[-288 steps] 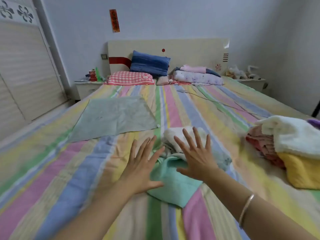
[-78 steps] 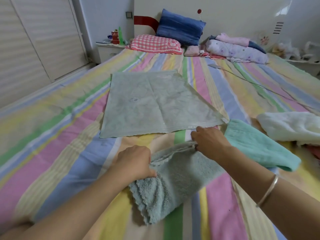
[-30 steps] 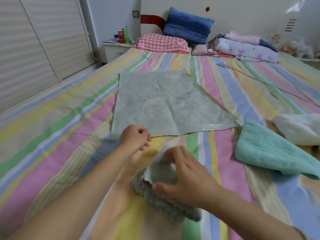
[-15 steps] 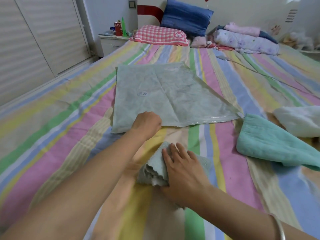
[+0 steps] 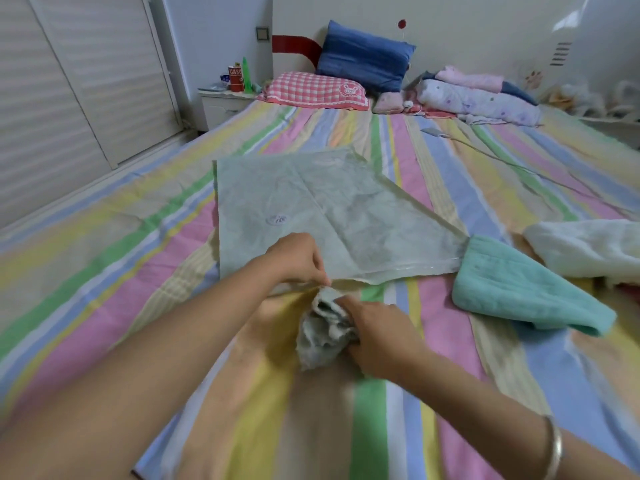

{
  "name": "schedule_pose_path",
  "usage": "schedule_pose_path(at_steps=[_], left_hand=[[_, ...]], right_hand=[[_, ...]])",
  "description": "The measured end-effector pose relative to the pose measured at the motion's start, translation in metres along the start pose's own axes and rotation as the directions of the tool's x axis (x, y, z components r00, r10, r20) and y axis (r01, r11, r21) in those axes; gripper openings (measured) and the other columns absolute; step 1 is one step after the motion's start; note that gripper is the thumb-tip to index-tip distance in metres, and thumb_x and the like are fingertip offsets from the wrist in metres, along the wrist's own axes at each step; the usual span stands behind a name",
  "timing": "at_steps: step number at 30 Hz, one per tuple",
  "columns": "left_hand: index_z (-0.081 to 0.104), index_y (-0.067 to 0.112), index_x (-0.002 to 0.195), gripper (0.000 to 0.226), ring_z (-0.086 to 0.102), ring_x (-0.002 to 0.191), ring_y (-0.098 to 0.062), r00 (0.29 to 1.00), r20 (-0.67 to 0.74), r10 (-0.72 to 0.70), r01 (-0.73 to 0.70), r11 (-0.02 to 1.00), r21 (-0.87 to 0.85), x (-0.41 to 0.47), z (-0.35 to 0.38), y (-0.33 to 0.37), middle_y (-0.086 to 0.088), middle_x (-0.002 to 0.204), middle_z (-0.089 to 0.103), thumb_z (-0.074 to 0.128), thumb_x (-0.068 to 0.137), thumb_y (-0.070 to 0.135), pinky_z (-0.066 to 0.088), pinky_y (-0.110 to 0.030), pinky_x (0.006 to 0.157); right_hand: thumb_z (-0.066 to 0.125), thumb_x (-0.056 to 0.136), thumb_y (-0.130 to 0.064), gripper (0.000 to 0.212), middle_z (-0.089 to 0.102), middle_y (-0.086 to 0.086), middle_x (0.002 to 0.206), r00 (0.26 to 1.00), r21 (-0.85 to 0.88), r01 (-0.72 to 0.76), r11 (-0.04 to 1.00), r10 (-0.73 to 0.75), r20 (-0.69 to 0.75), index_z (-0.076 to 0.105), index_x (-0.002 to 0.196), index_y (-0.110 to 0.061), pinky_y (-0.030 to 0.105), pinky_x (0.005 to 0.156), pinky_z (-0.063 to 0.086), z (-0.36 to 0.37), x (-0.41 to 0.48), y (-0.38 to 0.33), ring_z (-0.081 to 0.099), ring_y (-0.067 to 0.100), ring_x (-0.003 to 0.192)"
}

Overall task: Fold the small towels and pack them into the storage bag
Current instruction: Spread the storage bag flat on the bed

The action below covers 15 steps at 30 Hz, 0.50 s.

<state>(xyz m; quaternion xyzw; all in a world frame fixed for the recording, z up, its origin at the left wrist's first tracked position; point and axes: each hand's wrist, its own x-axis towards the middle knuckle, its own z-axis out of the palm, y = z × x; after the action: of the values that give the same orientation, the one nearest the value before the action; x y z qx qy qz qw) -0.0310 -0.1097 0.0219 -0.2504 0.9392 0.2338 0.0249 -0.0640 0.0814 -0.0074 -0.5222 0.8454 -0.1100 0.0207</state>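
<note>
We see the folded grey towel (image 5: 323,332) clasped in the right hand (image 5: 375,336) at the near edge of the storage bag (image 5: 311,209), whose opening the left hand (image 5: 298,258) pinches, a teal towel (image 5: 519,292) lying right.

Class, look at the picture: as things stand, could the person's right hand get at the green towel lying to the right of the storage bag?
Probably not at once. The path across the striped bedsheet to the green towel looks free, but the right hand is gripping the folded grey towel, so it would have to let go first.
</note>
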Motion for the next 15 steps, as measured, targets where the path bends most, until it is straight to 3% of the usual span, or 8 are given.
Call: schedule_pose_path(at_steps=[2,3,5,7,10,13,15], left_hand=[[0.076,0.011,0.08,0.011,0.058,0.059,-0.016,0.995,0.099,0.015,-0.001,0.991,-0.135,-0.012,-0.003,0.003,0.002,0.069,0.07,0.072,0.084,0.02,0.058,-0.032,0.064],[0.075,0.01,0.081,0.011,0.06,0.061,-0.018,0.994,0.108,0.02,-0.002,0.986,-0.167,-0.016,-0.003,0.004,0.006,0.065,0.068,0.067,0.086,0.014,0.061,-0.034,0.067],[0.07,0.013,0.082,0.015,0.066,0.069,-0.022,0.997,0.062,0.037,-0.029,0.99,-0.136,-0.025,0.0,0.006,0.008,0.066,0.065,0.057,0.086,0.006,0.061,-0.037,0.068],[0.055,0.02,0.094,0.023,0.064,0.078,-0.023,0.994,-0.058,0.094,-0.092,0.995,0.03,-0.035,0.005,0.012,0.004,0.08,0.066,0.049,0.084,0.001,0.057,-0.039,0.069],[0.046,0.021,0.097,0.036,0.058,0.078,-0.026,0.931,-0.274,0.24,-0.144,0.933,0.329,-0.047,0.015,0.024,-0.004,0.088,0.064,0.042,0.08,-0.01,0.047,-0.038,0.063],[0.065,0.02,0.093,0.037,0.061,0.087,-0.029,0.821,-0.522,0.233,-0.08,0.951,0.299,-0.05,0.01,0.035,-0.004,0.095,0.067,0.047,0.082,-0.011,0.04,-0.033,0.065],[0.071,0.022,0.103,0.037,0.065,0.093,-0.027,0.733,-0.634,0.248,-0.097,0.96,0.263,-0.048,0.002,0.037,-0.001,0.104,0.07,0.051,0.087,-0.005,0.047,-0.035,0.07]], right_hand=[[0.061,0.081,-0.016,0.029,0.07,0.002,0.099,0.989,0.348,-0.148,0.926,0.13,0.076,0.059,0.109,-0.022,0.032,0.075,0.048,-0.031,-0.006,0.02,0.064,0.026,0.094],[0.061,0.081,-0.008,0.019,0.07,0.003,0.09,0.973,0.552,-0.23,0.802,0.182,0.14,0.064,0.098,-0.017,0.03,0.072,0.05,-0.045,-0.014,0.029,0.066,0.021,0.086],[0.056,0.082,0.005,0.017,0.068,0.009,0.072,0.914,0.828,-0.391,0.402,0.279,0.296,0.067,0.08,-0.008,0.028,0.057,0.054,-0.064,-0.029,0.046,0.066,0.019,0.064],[0.05,0.084,0.006,0.019,0.06,0.012,0.056,0.858,0.888,-0.453,0.081,0.31,0.41,0.059,0.07,-0.003,0.025,0.045,0.05,-0.072,-0.04,0.059,0.06,0.021,0.046],[0.044,0.086,-0.002,0.022,0.053,0.011,0.049,0.811,0.87,-0.459,-0.181,0.313,0.494,0.049,0.065,-0.005,0.025,0.042,0.048,-0.07,-0.047,0.069,0.055,0.022,0.041],[0.046,0.084,-0.009,0.023,0.057,0.014,0.053,0.793,0.838,-0.474,-0.271,0.282,0.54,0.055,0.063,-0.003,0.027,0.049,0.053,-0.062,-0.045,0.061,0.059,0.024,0.047],[0.044,0.087,-0.011,0.038,0.057,0.012,0.051,0.798,0.822,-0.478,-0.309,0.238,0.553,0.06,0.053,-0.004,0.025,0.046,0.052,-0.056,-0.041,0.054,0.059,0.023,0.044]])
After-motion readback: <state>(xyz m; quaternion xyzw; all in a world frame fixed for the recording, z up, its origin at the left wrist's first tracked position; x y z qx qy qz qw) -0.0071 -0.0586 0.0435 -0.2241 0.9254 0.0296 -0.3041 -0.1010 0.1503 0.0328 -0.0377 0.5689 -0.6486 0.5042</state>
